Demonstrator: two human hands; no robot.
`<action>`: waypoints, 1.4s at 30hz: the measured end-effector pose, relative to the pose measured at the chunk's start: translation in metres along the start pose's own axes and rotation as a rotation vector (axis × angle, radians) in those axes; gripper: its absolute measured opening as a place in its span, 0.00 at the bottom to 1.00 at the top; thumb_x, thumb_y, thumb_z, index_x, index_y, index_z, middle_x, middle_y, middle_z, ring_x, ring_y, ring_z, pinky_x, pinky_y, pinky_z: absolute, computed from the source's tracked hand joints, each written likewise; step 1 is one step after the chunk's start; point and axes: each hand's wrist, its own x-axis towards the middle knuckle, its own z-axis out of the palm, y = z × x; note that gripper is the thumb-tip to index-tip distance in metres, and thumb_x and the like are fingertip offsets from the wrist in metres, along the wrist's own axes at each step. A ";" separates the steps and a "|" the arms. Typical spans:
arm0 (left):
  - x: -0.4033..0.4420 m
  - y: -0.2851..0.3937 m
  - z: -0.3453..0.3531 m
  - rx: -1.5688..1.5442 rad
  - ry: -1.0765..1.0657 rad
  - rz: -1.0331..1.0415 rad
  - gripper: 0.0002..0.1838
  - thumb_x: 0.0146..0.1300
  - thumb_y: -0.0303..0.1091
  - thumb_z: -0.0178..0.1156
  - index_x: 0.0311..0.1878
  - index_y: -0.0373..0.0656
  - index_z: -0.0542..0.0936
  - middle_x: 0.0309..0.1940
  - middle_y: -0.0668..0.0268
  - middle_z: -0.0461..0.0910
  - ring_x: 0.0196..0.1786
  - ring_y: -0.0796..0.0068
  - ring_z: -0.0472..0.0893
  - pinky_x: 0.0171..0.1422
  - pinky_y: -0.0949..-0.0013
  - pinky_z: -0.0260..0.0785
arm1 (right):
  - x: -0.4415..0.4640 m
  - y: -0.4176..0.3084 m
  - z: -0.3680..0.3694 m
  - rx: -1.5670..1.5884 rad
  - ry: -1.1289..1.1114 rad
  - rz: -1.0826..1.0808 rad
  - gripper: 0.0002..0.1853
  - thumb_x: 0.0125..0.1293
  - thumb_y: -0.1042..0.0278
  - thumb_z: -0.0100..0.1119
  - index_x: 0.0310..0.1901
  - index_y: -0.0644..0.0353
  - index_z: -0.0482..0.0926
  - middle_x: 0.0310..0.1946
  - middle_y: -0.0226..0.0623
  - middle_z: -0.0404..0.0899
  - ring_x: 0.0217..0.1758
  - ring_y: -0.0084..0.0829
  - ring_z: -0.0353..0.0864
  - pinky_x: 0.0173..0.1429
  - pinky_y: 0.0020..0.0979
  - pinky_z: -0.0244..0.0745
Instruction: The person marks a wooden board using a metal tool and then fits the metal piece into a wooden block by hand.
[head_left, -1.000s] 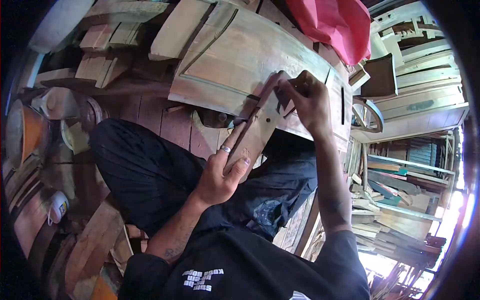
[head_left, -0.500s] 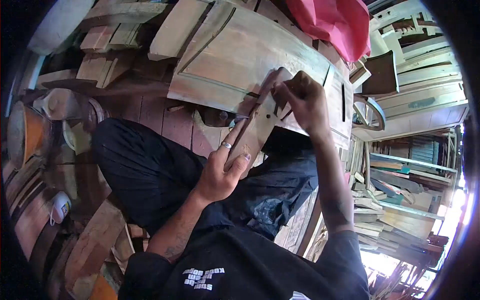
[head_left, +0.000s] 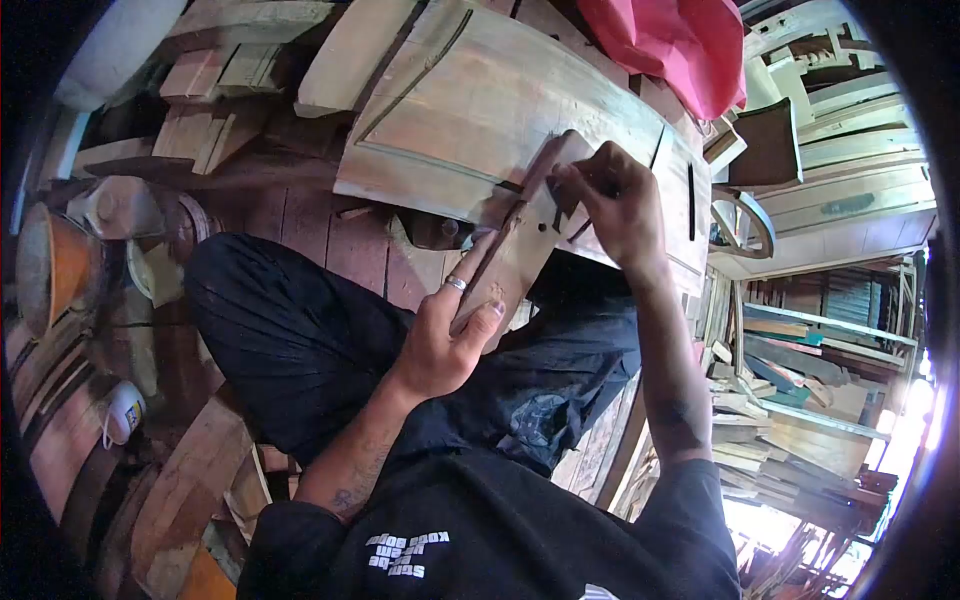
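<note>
A narrow wooden piece (head_left: 522, 255) with a small dark round hole lies at a slant over my lap, its far end resting over a large pale wooden panel (head_left: 450, 120). My left hand (head_left: 447, 340), with a ring on one finger, is closed around its near end, thumb on the upper face and a finger along the side. Above the far end, my right hand (head_left: 622, 205) is closed in a pinch close to the wood. Whatever its fingers may hold is hidden.
Red cloth or plastic (head_left: 680, 50) hangs at the top. Wood blocks (head_left: 220, 80) lie upper left, and a white mug-like container (head_left: 124, 412) sits at lower left. Stacked planks (head_left: 770, 420) fill the right side. My crossed legs (head_left: 300, 320) are beneath the wooden piece.
Both hands keep their places on and above the wooden piece. The right hand's fingers have shifted very slightly, and the whole view has moved a little.
</note>
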 end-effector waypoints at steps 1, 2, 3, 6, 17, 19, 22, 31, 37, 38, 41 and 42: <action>-0.001 0.000 0.000 -0.006 -0.012 -0.008 0.35 0.77 0.34 0.55 0.82 0.31 0.60 0.77 0.43 0.70 0.80 0.53 0.70 0.82 0.61 0.59 | 0.007 0.000 -0.004 -0.006 0.038 0.008 0.11 0.73 0.69 0.71 0.36 0.66 0.80 0.33 0.41 0.90 0.36 0.22 0.87 0.44 0.27 0.80; 0.001 0.001 0.000 -0.031 -0.019 -0.039 0.35 0.77 0.33 0.55 0.82 0.31 0.60 0.76 0.43 0.70 0.80 0.53 0.70 0.82 0.61 0.59 | 0.014 0.000 -0.009 -0.013 0.079 0.018 0.12 0.73 0.68 0.71 0.36 0.67 0.81 0.33 0.42 0.91 0.36 0.23 0.88 0.44 0.28 0.80; 0.002 0.003 0.001 -0.054 -0.016 -0.065 0.34 0.77 0.33 0.55 0.82 0.30 0.60 0.76 0.43 0.71 0.79 0.53 0.70 0.82 0.61 0.59 | 0.017 -0.001 -0.012 -0.021 0.115 0.018 0.12 0.72 0.67 0.72 0.36 0.68 0.82 0.33 0.43 0.91 0.37 0.24 0.89 0.44 0.28 0.81; 0.002 0.006 -0.002 -0.033 -0.002 -0.036 0.34 0.77 0.34 0.55 0.82 0.30 0.61 0.75 0.44 0.71 0.78 0.55 0.71 0.82 0.61 0.60 | 0.002 -0.011 -0.001 0.003 0.054 0.014 0.13 0.73 0.68 0.72 0.34 0.67 0.81 0.30 0.41 0.90 0.34 0.24 0.88 0.42 0.29 0.81; -0.001 0.002 -0.002 -0.054 -0.001 -0.058 0.34 0.78 0.34 0.55 0.81 0.29 0.61 0.75 0.45 0.72 0.76 0.57 0.74 0.80 0.61 0.62 | -0.001 -0.010 -0.002 -0.167 -0.010 -0.092 0.15 0.70 0.63 0.74 0.35 0.67 0.84 0.29 0.39 0.90 0.33 0.21 0.85 0.41 0.30 0.80; -0.001 0.003 -0.001 -0.046 -0.014 -0.063 0.34 0.78 0.35 0.55 0.81 0.30 0.61 0.75 0.45 0.72 0.76 0.57 0.74 0.80 0.61 0.63 | 0.018 -0.007 -0.012 0.003 0.090 0.057 0.14 0.71 0.65 0.73 0.35 0.69 0.82 0.29 0.42 0.90 0.32 0.23 0.87 0.40 0.29 0.80; 0.000 0.004 -0.002 -0.018 0.003 -0.042 0.34 0.78 0.36 0.55 0.82 0.30 0.61 0.74 0.45 0.73 0.76 0.55 0.74 0.80 0.61 0.63 | 0.012 0.006 -0.004 0.052 0.094 -0.065 0.14 0.72 0.67 0.71 0.34 0.68 0.80 0.28 0.45 0.89 0.31 0.25 0.89 0.39 0.29 0.81; 0.000 0.005 -0.002 -0.025 0.013 -0.029 0.34 0.77 0.36 0.55 0.81 0.30 0.62 0.75 0.45 0.72 0.77 0.55 0.72 0.81 0.61 0.61 | -0.006 -0.012 0.001 -0.124 0.076 -0.012 0.16 0.69 0.59 0.75 0.33 0.65 0.83 0.29 0.43 0.89 0.32 0.21 0.83 0.40 0.32 0.79; 0.000 0.002 0.001 -0.051 0.013 -0.047 0.34 0.77 0.34 0.55 0.82 0.31 0.62 0.76 0.46 0.71 0.78 0.58 0.71 0.82 0.61 0.59 | 0.004 -0.003 -0.005 -0.153 0.087 -0.027 0.13 0.70 0.66 0.74 0.35 0.69 0.83 0.29 0.43 0.90 0.34 0.25 0.90 0.39 0.32 0.82; -0.001 -0.001 0.000 -0.058 0.001 -0.046 0.34 0.77 0.34 0.55 0.82 0.31 0.62 0.76 0.45 0.71 0.78 0.58 0.71 0.82 0.61 0.60 | 0.002 -0.001 -0.002 -0.101 0.062 -0.014 0.14 0.70 0.66 0.74 0.34 0.69 0.83 0.29 0.43 0.90 0.34 0.25 0.90 0.40 0.32 0.82; 0.001 -0.002 0.002 -0.092 -0.012 -0.061 0.34 0.77 0.33 0.55 0.82 0.30 0.61 0.76 0.45 0.71 0.78 0.58 0.71 0.81 0.62 0.60 | 0.012 0.001 -0.013 0.093 0.073 0.034 0.15 0.68 0.64 0.76 0.34 0.66 0.82 0.29 0.44 0.89 0.35 0.24 0.89 0.41 0.31 0.81; 0.003 0.004 0.002 -0.080 -0.006 -0.072 0.34 0.77 0.34 0.55 0.81 0.30 0.61 0.76 0.45 0.71 0.78 0.58 0.71 0.81 0.62 0.61 | 0.018 0.000 -0.015 -0.102 0.175 0.020 0.15 0.69 0.63 0.75 0.34 0.66 0.82 0.29 0.45 0.90 0.35 0.23 0.89 0.43 0.30 0.81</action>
